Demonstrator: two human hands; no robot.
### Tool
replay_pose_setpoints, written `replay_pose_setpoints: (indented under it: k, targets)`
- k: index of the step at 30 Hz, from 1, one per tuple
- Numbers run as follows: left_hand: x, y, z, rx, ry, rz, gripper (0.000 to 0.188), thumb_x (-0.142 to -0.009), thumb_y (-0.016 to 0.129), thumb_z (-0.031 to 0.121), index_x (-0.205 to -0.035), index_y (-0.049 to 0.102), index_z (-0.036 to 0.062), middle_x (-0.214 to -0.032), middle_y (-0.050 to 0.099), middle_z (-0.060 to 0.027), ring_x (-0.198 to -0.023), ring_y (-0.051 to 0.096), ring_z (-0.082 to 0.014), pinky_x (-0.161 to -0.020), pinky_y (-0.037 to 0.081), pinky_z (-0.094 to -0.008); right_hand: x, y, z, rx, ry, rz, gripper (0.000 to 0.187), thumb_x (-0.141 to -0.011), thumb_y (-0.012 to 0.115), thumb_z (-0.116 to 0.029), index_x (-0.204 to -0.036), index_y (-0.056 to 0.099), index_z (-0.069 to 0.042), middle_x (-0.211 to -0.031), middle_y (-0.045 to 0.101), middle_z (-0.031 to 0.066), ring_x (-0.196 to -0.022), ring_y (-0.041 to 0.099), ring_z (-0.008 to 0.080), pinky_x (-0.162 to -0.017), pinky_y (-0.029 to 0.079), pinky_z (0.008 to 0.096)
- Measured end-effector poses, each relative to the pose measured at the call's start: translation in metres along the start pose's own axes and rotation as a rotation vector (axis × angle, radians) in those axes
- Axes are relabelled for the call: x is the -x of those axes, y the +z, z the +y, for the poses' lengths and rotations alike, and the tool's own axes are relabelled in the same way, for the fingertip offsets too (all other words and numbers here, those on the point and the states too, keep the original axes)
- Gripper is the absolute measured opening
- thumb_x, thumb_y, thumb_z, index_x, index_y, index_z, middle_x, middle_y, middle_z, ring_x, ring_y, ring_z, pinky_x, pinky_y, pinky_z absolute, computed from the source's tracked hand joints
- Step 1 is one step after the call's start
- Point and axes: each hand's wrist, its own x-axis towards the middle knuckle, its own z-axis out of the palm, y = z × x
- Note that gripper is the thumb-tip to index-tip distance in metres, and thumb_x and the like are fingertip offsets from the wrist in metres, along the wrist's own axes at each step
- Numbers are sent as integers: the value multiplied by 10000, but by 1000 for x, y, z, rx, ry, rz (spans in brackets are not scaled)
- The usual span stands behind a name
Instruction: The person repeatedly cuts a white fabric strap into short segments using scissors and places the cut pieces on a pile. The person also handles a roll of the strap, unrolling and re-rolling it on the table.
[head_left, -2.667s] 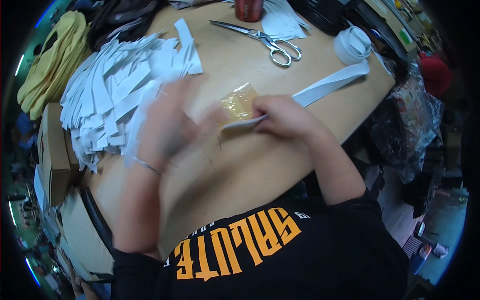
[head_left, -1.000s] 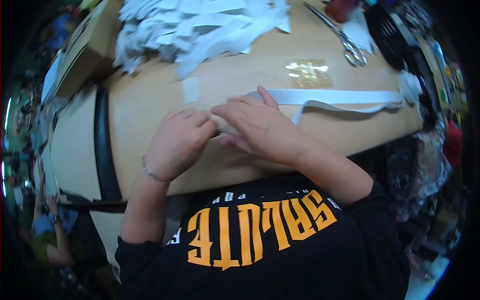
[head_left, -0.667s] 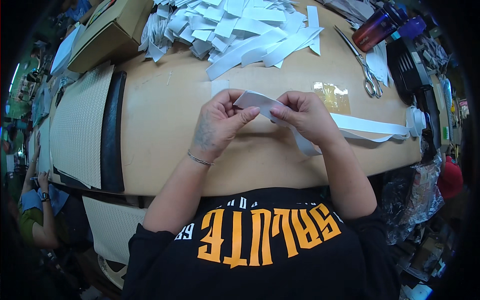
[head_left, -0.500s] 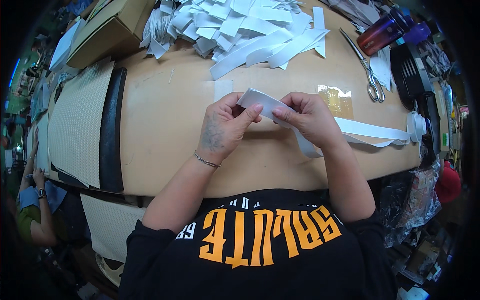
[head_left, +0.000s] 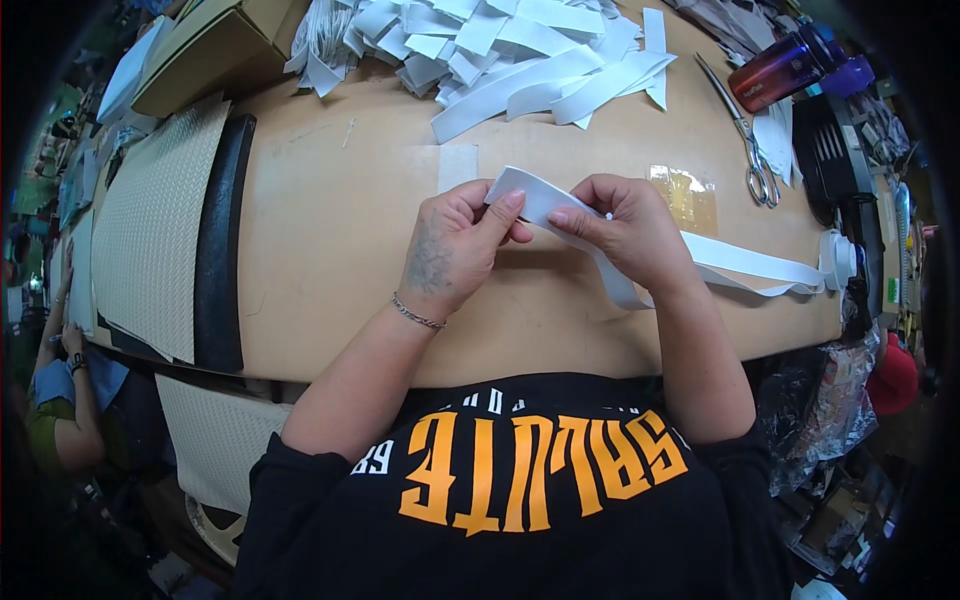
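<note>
Over the middle of the table, a wide white elastic band (head_left: 535, 200) is pinched between both my hands. My left hand (head_left: 452, 240) closes thumb and fingers on its end, which looks doubled over. Further along the band, my right hand (head_left: 635, 232) grips it with the thumb on top. From there the band hangs in a loop below the right hand, and white lengths run behind my forearm to a roll (head_left: 836, 258) at the table's right edge. Beyond my hands lies a large pile of cut white strips (head_left: 545, 60).
Scissors (head_left: 748, 140) lie at the right, near a dark red and purple bottle (head_left: 780, 72) and a black slotted object (head_left: 822, 150). Clear tape (head_left: 685, 198) covers a patch of table. A cardboard box (head_left: 210, 55) and textured sheet (head_left: 160, 235) are at left. Another person (head_left: 75, 410) sits far left.
The view has shifted slightly. My left thumb has moved up onto the band near its end, and more of the band shows between my hands. Both hands keep hold.
</note>
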Motion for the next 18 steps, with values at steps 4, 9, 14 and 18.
replay_pose_setpoints:
  k: [4, 9, 14, 18]
  targets:
    - [1, -1, -2, 5, -4, -11, 274, -933, 579, 212, -985, 644, -49, -742, 650, -38, -661, 592, -49, -622, 471, -188, -1, -1, -2, 31, 18, -24, 275, -801, 720, -232, -862, 657, 29, -700, 634, 86, -645, 572, 131, -614, 465, 281]
    - [-1, -1, 2, 27, 58, 36, 237, -924, 591, 202, -947, 652, -26, -733, 644, -32, -649, 583, -50, -612, 464, -189, 3, -7, 9, 166, -173, -109, 322, -747, 748, -203, -950, 610, 5, -793, 644, 118, -709, 605, 205, -665, 475, 316]
    - [-20, -35, 2, 288, 121, 270, 142, -911, 603, 178, -849, 635, 53, -709, 615, -8, -596, 568, -65, -565, 450, -191, 22, -79, 4, 561, -186, -302, 323, -713, 774, -146, -936, 585, -10, -778, 636, 92, -717, 617, 157, -667, 479, 295]
    - [-28, -44, -2, 353, 10, 371, 101, -910, 599, 163, -876, 617, 70, -749, 623, -12, -593, 572, -79, -536, 440, -186, 54, -164, 34, 268, 193, -377, 185, -773, 701, -129, -879, 610, -7, -735, 658, 66, -664, 617, 135, -672, 465, 269]
